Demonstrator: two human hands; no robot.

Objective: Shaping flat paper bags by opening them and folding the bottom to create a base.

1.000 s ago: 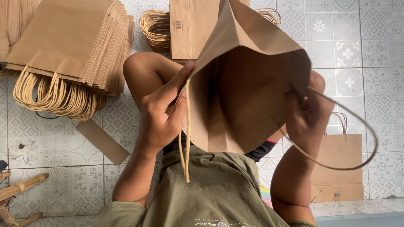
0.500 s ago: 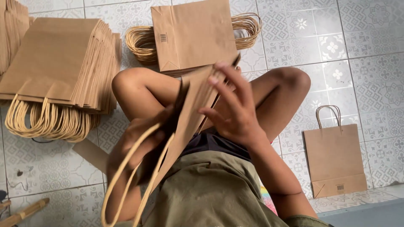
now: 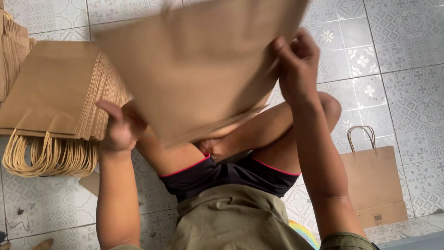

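Overhead, paper bag (flat) between right hand and left hand

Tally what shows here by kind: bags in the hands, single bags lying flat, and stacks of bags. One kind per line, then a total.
Brown paper bag held up between left hand and right hand: 1
Single brown bag with handles flat on the tiled floor: 1
Stack of brown bags on the floor, plus a partial stack at left edge: 2
Total: 4

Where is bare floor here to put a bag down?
Free tile lies at the upper right, above the single flat bag and right of the right hand. It is crowded at the left: the bag stack sits close beside the left hand.
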